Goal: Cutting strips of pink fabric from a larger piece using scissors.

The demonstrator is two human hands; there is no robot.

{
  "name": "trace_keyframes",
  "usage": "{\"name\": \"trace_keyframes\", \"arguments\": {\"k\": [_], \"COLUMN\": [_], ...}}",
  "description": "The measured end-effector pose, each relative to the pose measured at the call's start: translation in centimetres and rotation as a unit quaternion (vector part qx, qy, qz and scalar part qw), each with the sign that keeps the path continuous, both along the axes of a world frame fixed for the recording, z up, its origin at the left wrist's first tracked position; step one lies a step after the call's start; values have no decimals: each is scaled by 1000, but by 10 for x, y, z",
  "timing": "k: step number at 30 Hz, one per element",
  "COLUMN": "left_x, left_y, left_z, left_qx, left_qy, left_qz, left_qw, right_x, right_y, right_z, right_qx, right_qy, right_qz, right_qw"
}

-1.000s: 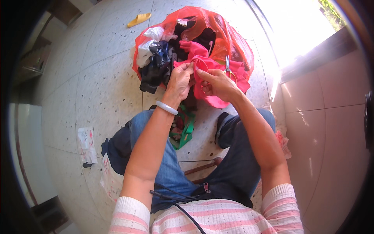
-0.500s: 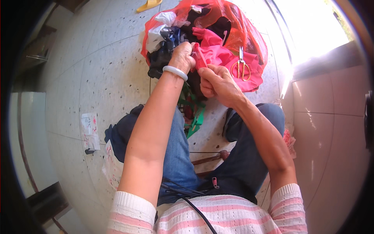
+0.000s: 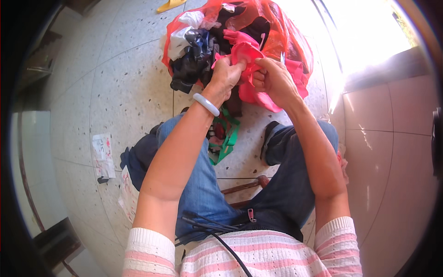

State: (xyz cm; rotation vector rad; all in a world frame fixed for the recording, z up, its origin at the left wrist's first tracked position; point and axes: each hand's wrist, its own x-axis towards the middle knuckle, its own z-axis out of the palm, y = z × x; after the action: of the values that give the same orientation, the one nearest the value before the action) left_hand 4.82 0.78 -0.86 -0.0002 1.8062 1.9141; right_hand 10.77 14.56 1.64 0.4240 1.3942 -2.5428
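Bright pink fabric (image 3: 244, 44) is stretched between my hands above an open red plastic bag (image 3: 299, 39). My left hand (image 3: 225, 77), below a pale bangle, pinches its left part. The thumb and fingers of my right hand (image 3: 277, 82) close on the right part, knuckles bent. More pink fabric hangs beneath and beyond that hand. Small scissors (image 3: 283, 57) lie on it; only the blade tips show past my right hand. Dark cloth (image 3: 196, 57) and white plastic (image 3: 180, 41) spill from the bag's left side.
A green strap (image 3: 229, 143) lies on the tiled floor between my feet. Dark blue cloth (image 3: 138, 157) and a printed paper scrap (image 3: 103, 154) are to the left. A yellow slipper (image 3: 170, 5) sits at the far edge. Black cables (image 3: 212, 226) cross my lap.
Both hands have shifted right and turned, spreading the pink fabric wider between them. My right hand now covers most of the scissors, whose gold handles showed before.
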Motion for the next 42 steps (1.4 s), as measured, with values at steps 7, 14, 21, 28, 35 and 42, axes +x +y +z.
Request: {"name": "trace_keyframes", "arguments": {"k": [7,14,21,28,35,42], "left_x": [-11,-35,-45,-48,-34,-61], "left_y": [9,-3,-36,-32,-10,-37], "left_z": [-30,-30,-5,-17,-22,-28], "left_qx": [-32,-64,-330,-261,45,-201], "left_qy": [66,107,462,311,90,365], "left_qz": [-1,166,31,119,206,236], "left_qw": [997,978,822,906,973,878], "right_x": [-5,20,35,3,-7,35], "right_y": [-5,-39,-15,-14,-26,-55], "right_z": [-14,3,22,-2,-42,13], "right_qx": [404,157,26,454,224,-17], "right_qy": [39,65,86,1,-77,-61], "right_qz": [-31,10,84,-45,29,150], "right_qw": [914,985,992,890,971,987]}}
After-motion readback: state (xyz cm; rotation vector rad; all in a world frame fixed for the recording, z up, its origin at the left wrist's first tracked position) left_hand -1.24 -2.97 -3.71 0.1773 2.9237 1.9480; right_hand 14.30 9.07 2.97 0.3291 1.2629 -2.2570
